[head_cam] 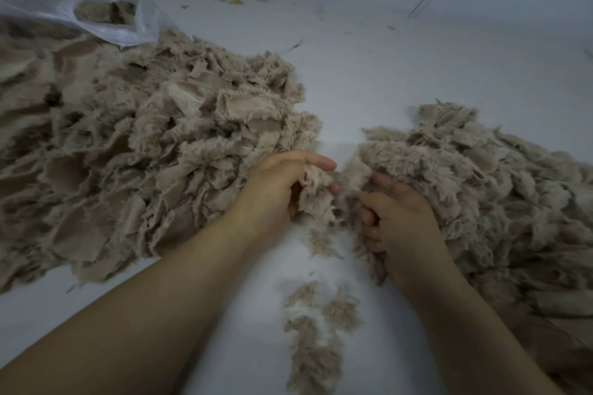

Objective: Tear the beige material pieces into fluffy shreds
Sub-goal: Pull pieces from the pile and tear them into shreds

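Beige piece (316,192) sideways between hands (337,202)

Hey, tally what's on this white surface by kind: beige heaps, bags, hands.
Large beige heaps: 2, the left heap and the right heap
Clear plastic bags: 1, the plastic bag
Hands: 2, left hand, right hand
Total: 5

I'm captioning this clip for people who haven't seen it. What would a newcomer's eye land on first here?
First, the big pile of beige material covering the left of the white surface, with a smaller heap on the right. Between them, at centre, the left hand and right hand both grip a fluffy beige piece. A few loose shreds lie near the bottom, and a clear plastic bag sits at upper left.
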A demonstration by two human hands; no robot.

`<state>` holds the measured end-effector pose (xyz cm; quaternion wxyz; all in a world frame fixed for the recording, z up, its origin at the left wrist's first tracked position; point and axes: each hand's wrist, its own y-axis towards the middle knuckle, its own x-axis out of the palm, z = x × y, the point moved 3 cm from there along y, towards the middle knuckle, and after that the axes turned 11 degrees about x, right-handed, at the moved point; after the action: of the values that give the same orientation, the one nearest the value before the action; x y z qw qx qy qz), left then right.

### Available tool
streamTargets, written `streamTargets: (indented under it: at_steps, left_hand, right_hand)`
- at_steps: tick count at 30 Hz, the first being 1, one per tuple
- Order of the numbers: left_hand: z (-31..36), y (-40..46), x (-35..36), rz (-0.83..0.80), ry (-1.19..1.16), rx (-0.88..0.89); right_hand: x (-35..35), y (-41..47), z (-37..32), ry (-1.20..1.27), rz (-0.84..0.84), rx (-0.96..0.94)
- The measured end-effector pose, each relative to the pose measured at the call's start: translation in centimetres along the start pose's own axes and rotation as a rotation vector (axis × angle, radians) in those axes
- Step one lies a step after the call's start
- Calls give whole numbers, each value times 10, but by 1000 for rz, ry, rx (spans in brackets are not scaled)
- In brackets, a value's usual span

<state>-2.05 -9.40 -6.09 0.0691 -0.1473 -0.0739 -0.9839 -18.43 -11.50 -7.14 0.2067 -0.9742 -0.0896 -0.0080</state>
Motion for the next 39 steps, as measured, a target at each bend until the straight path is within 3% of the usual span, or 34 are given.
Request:
streamTargets:
  at_steps: [4, 14, 24, 32, 36, 39]
  left_hand:
    - [-1, 2, 0, -33, 71, 56]
    - [0, -1, 5, 95, 278, 212]
    - [1, -2, 5, -16, 285, 47]
    - [8, -5, 7, -133, 317, 31]
    - [9, -6, 15, -280, 398, 91]
    - [6, -5, 14, -190, 374, 134]
  right_hand:
    - [-3, -3, -2, -22, -3, -43]
    - [10, -27, -14, -93, -148, -137]
    - [2, -11, -5, -25, -49, -35]
    - [3, -16, -5, -98, -105, -70]
    - [7, -22, -8, -153, -195, -83]
    - [8, -22, -8, -190, -219, -92]
